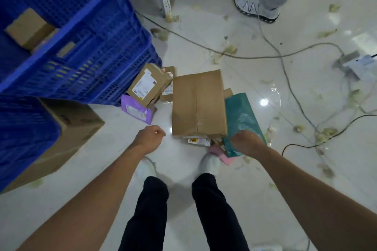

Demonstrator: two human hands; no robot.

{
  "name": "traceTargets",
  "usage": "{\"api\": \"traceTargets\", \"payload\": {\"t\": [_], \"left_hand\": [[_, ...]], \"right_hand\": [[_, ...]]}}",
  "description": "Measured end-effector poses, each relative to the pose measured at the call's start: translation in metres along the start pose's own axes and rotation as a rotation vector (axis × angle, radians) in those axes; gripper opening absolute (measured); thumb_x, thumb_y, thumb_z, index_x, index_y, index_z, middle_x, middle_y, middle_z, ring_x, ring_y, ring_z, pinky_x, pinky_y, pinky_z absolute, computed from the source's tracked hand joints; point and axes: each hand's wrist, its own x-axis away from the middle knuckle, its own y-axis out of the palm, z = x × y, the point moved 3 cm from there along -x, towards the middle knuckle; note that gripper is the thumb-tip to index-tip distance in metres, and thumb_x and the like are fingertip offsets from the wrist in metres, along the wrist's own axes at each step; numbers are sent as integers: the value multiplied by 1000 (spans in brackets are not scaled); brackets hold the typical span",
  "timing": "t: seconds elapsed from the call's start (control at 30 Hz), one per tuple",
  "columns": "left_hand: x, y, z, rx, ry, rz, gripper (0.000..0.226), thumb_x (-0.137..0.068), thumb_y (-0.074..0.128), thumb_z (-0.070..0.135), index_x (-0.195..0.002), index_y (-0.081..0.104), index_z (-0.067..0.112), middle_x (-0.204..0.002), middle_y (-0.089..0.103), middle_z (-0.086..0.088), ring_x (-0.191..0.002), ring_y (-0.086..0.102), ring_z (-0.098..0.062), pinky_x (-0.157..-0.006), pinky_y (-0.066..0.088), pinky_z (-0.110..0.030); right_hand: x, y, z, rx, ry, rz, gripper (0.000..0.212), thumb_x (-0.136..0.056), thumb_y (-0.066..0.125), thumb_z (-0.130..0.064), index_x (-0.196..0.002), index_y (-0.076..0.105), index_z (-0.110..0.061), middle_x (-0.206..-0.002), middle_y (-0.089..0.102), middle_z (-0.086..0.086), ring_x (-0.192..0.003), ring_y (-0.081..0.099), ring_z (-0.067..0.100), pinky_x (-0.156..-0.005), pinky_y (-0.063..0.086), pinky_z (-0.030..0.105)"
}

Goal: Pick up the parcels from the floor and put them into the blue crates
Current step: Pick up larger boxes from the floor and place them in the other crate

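Glossy white floor (102,179) is strewn with scraps (230,49), parcels (149,83) are heaped near the blue crates (81,36), a teal mailer (238,114) touching a large brown parcel (196,104) is grasped by the fingers of the right hand (245,141), and the left hand (150,135) is clenched, empty.

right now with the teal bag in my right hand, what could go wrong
The right hand grips only the near end of the teal bag, so the slick plastic may slip. The bag lies against the large brown box, which rests on smaller parcels; pulling could shift that box. Cables cross the floor beyond the pile, so a step that way could snag a foot.
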Motion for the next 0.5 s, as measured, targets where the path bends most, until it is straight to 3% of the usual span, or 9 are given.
{"api": "traceTargets", "payload": {"t": [0.03,0.1,0.17,0.3,0.4,0.5], "left_hand": [[-22,9,-5,-16,-7,6,20,-97,52,28,-90,70,31,-110,71,-4,-105,66,-26,-97,52,-39],[-68,28,-13,-46,-19,31,20,-98,50,28,-103,70,28,-119,69,-5,-111,63,-27,-98,50,-36],[-112,49,-17,-61,-40,61,26,-99,49,31,-120,64,24,-128,64,-5,-118,58,-28,-100,46,-34],[-188,86,-22,23,-86,78,52,-100,47,45,-145,45,20,-146,51,-6,-132,49,-29,-107,40,-36],[-228,107,-20,237,-89,91,56,-98,50,51,-144,46,20,-143,53,-2,-127,51,-25,-103,41,-35],[-245,115,-13,442,-71,113,49,-99,54,46,-141,47,22,-132,55,5,-112,50,-18,-95,37,-32]], "right_hand": [[-28,9,7,-29,26,25,23,-100,42,-24,-83,55,-16,-86,56,6,-113,60,33,-80,43,29],[-79,23,15,-105,41,70,23,-98,47,-31,-108,56,-13,-110,58,9,-116,56,32,-89,43,33],[-125,33,18,-199,63,133,45,-95,50,-38,-131,46,-12,-133,50,13,-123,50,34,-102,40,40],[-195,42,4,-291,8,256,66,-97,51,-44,-148,29,-8,-146,38,18,-131,41,38,-109,36,47],[-232,45,-4,-378,-28,304,79,-92,55,-51,-153,22,-13,-149,35,16,-134,40,37,-110,34,46],[-250,50,-7,-579,-69,288,80,-85,59,-57,-151,28,-24,-140,48,8,-122,51,31,-105,41,44]]}}
